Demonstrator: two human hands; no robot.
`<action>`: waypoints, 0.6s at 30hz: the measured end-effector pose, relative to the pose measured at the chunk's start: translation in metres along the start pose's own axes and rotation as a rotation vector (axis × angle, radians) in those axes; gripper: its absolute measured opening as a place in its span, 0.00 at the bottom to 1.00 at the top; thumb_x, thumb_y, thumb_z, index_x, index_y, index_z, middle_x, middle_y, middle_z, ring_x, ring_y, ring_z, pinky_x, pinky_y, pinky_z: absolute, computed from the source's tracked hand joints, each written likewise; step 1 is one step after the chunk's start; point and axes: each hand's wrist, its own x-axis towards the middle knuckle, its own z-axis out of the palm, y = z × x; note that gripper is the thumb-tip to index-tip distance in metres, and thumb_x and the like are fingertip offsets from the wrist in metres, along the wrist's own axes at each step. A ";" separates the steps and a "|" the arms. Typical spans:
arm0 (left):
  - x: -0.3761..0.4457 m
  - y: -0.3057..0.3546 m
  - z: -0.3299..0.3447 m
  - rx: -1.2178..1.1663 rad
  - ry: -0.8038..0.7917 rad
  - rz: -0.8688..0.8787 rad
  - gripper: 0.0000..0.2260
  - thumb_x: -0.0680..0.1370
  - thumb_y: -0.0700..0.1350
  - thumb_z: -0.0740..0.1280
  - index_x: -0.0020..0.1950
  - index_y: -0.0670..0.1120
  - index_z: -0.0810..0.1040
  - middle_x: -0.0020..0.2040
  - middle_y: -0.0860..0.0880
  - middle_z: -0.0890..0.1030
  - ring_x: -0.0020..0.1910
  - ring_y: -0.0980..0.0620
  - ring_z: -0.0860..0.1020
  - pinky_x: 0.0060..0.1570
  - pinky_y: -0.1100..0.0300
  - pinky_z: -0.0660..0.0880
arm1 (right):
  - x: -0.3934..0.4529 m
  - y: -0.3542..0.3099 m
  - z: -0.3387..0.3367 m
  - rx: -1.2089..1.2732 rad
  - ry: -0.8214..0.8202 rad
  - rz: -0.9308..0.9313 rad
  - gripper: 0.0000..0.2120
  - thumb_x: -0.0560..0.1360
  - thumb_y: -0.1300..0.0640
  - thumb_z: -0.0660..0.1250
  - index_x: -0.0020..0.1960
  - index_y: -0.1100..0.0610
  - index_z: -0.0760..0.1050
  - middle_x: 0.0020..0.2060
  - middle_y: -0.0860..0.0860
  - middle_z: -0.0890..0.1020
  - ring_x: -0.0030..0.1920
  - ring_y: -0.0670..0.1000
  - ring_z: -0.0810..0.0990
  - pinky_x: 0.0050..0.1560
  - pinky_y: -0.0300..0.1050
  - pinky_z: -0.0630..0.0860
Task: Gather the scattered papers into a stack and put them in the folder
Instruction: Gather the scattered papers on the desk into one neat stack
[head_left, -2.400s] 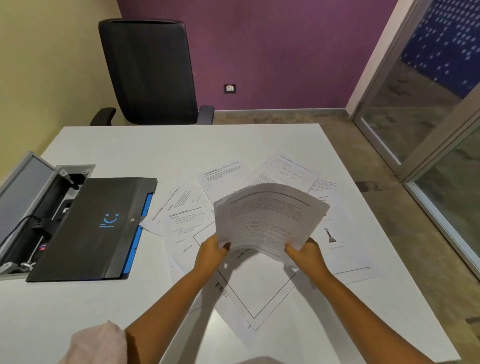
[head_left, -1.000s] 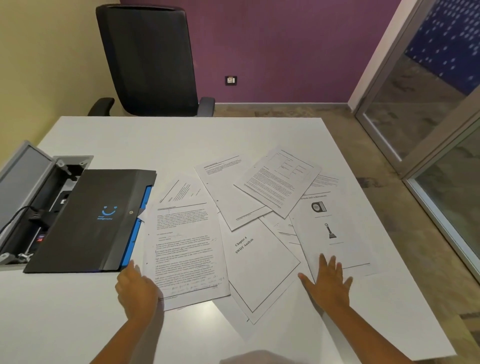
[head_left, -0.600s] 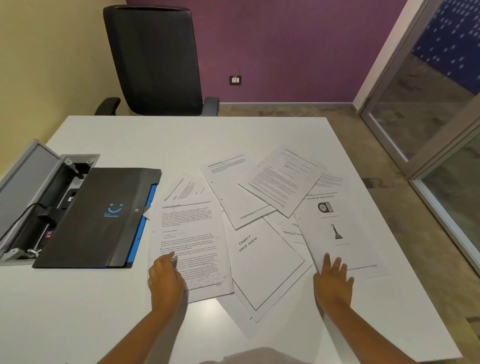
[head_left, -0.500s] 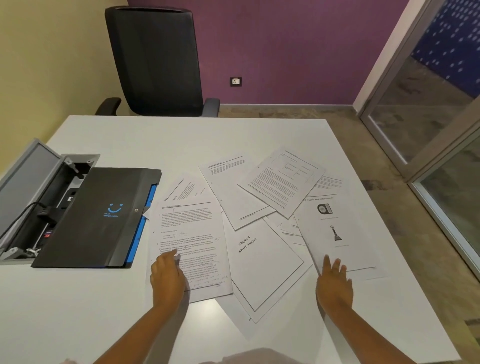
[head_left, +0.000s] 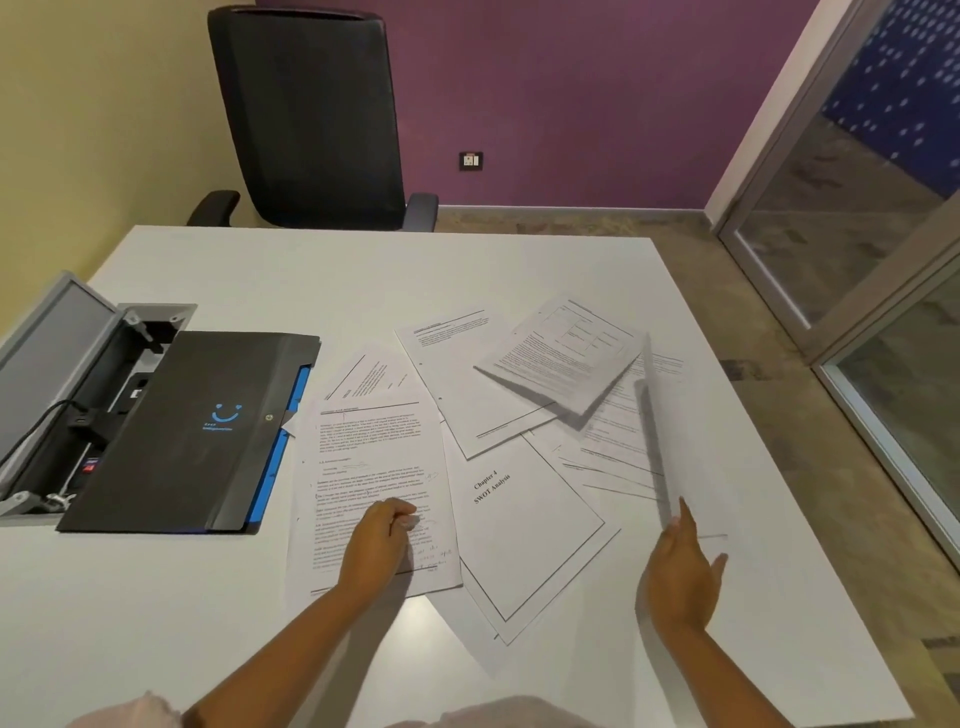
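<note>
White printed papers (head_left: 519, 467) are seen scattered and overlapping on the white table (head_left: 363, 275), just right of a black folder (head_left: 187, 431) with a blue edge, which lies closed. The left hand (head_left: 376, 540) is rested on a text page (head_left: 374, 488), fingers curled under; whether the page is pinched cannot be told. The right hand (head_left: 680, 571) is held with fingers extended against a lifted, motion-blurred sheet (head_left: 652, 431). A black office chair (head_left: 311, 119) is noted behind the table.

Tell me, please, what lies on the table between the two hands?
In the head view, the "Chapter 4 SWOT Analysis" sheet lies between the left hand and the right hand.
</note>
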 end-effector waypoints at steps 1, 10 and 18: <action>0.001 0.004 0.002 -0.032 -0.028 -0.006 0.13 0.76 0.32 0.56 0.48 0.46 0.76 0.49 0.47 0.80 0.49 0.51 0.79 0.47 0.56 0.77 | 0.000 -0.009 -0.001 0.036 0.026 -0.028 0.20 0.81 0.61 0.53 0.72 0.58 0.63 0.48 0.65 0.83 0.52 0.61 0.81 0.76 0.57 0.50; 0.004 0.047 0.019 -0.210 -0.276 -0.015 0.08 0.80 0.43 0.59 0.51 0.47 0.78 0.46 0.48 0.81 0.41 0.51 0.80 0.41 0.62 0.75 | -0.013 -0.078 0.012 -0.006 -0.301 -0.610 0.19 0.81 0.59 0.54 0.71 0.50 0.66 0.70 0.46 0.70 0.74 0.49 0.62 0.75 0.59 0.39; 0.011 0.059 0.020 -0.325 -0.068 -0.177 0.14 0.78 0.52 0.60 0.41 0.42 0.74 0.36 0.48 0.77 0.37 0.47 0.79 0.33 0.62 0.76 | -0.035 -0.102 0.044 -0.139 -0.783 -0.826 0.18 0.81 0.52 0.53 0.70 0.43 0.65 0.74 0.45 0.63 0.76 0.44 0.53 0.75 0.53 0.37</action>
